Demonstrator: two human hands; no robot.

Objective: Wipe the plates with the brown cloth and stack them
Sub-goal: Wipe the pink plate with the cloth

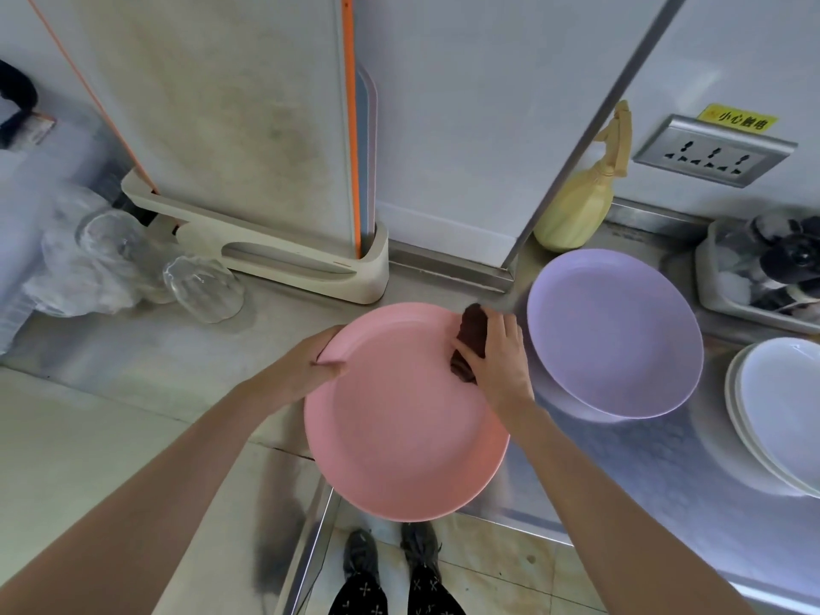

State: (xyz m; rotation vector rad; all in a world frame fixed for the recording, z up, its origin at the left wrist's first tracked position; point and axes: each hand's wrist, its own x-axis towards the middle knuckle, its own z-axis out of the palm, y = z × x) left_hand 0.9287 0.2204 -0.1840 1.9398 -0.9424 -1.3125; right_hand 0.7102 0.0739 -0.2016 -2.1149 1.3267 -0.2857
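A: Head view first: we are looking down at the pink plate [399, 419], which we are holding up in front of us, tilted, above the edge of the steel counter [630, 463] and over our shoes [390, 552].

B: And we are gripping it with the left hand [306, 366] — thumb lying on the inner face at the left rim, fingers curling behind the edge.

A: The right hand [497, 357] is closing round the brown cloth [471, 337], fingers wrapped over it, and pressing it against the plate's upper right rim. Part of the cloth is sticking out above the fingers and part below.

B: Just beside that hand we are seeing the lilac plate [614, 332], sitting on the counter. Whether another plate is lying under it, we cannot tell.

A: At the far right a stack of white plates [776, 415] is resting on the same counter, cut off by the frame edge.

B: Behind the lilac plate a yellow spray bottle [581, 201] is standing against the wall, near a wall socket [714, 150]. On the left, two clear glass items [202, 288] are sitting in front of a cutting-board rack [275, 255].
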